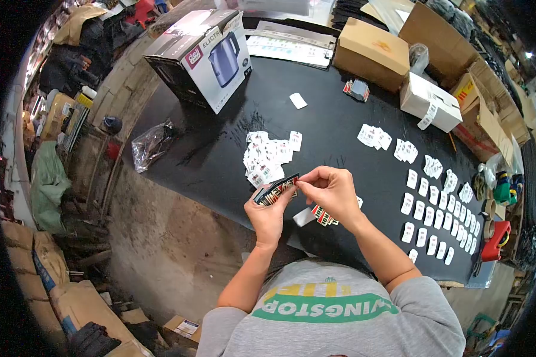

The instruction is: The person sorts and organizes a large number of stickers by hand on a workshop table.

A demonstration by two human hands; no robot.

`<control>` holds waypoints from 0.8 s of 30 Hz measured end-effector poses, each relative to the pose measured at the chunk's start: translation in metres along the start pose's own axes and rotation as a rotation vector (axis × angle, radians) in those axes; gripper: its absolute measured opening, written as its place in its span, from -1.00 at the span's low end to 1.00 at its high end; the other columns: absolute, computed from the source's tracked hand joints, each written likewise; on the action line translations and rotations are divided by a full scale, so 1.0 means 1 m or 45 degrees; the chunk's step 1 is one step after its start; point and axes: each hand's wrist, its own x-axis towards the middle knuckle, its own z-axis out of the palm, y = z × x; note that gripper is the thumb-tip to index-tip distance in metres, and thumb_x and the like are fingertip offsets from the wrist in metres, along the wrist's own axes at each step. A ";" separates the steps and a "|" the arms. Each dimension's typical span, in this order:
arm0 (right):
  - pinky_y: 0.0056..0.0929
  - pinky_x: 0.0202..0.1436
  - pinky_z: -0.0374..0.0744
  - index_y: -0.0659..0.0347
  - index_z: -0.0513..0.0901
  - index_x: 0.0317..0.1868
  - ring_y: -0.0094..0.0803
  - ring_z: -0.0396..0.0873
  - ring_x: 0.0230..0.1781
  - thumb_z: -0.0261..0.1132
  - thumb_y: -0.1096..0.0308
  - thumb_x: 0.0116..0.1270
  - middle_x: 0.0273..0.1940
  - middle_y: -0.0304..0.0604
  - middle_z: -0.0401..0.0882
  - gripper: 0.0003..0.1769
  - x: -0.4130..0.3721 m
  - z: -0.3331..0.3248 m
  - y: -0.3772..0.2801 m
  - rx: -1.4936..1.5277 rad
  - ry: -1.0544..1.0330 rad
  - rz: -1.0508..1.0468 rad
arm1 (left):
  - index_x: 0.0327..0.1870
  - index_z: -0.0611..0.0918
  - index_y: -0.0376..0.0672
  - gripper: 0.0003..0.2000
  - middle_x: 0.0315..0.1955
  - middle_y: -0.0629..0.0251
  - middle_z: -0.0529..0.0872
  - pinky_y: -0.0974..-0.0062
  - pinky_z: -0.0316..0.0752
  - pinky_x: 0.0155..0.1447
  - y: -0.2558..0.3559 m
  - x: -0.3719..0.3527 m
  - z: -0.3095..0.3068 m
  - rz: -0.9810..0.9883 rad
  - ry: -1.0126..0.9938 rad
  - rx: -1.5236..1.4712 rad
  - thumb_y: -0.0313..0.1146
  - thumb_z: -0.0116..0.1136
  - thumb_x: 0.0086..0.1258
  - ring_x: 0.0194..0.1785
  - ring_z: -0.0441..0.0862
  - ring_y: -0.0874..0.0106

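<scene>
My left hand [264,219] is closed around a fanned stack of printed tags [274,191], black with red and cream lettering, just above the table's near edge. At the right end of that fan, my right hand [332,191] pinches a tag between thumb and forefinger; most of that tag is hidden by the fingers. Below the right wrist lie more red and cream tags [323,216], partly covered by the arm. Beyond my left hand spreads a loose pile of white tags [267,156] with small print and barcodes.
Rows of white tags [438,220] and several small heaps cover the table's right side. An electric kettle box [205,59] stands at the back left, near a crumpled plastic bag [150,146]. Cardboard boxes [372,53] line the back right. A red tape dispenser [493,241] sits at the right edge.
</scene>
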 end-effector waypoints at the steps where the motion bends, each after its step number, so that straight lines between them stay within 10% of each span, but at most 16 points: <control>1: -0.68 -0.55 0.51 0.39 0.68 -0.34 -0.66 0.56 -0.59 0.35 0.51 0.20 -0.50 -0.22 0.66 -0.91 -0.001 0.000 0.000 0.001 0.003 0.001 | -0.34 0.67 -0.32 -0.90 -0.45 0.38 0.71 0.71 0.50 -0.30 -0.001 -0.001 -0.001 0.073 -0.001 0.029 -0.59 0.37 0.16 -0.41 0.59 0.67; 24: -0.54 -0.23 0.69 0.45 0.63 -0.08 -0.37 0.71 -0.33 0.29 0.42 0.33 -0.30 -0.02 0.68 -0.75 -0.002 -0.032 -0.013 0.599 -0.270 0.233 | -0.34 0.65 -0.23 -0.77 -0.29 0.21 0.76 0.49 0.56 -0.12 0.001 0.004 0.002 0.890 -0.202 0.622 -0.72 0.27 -0.04 -0.22 0.73 0.32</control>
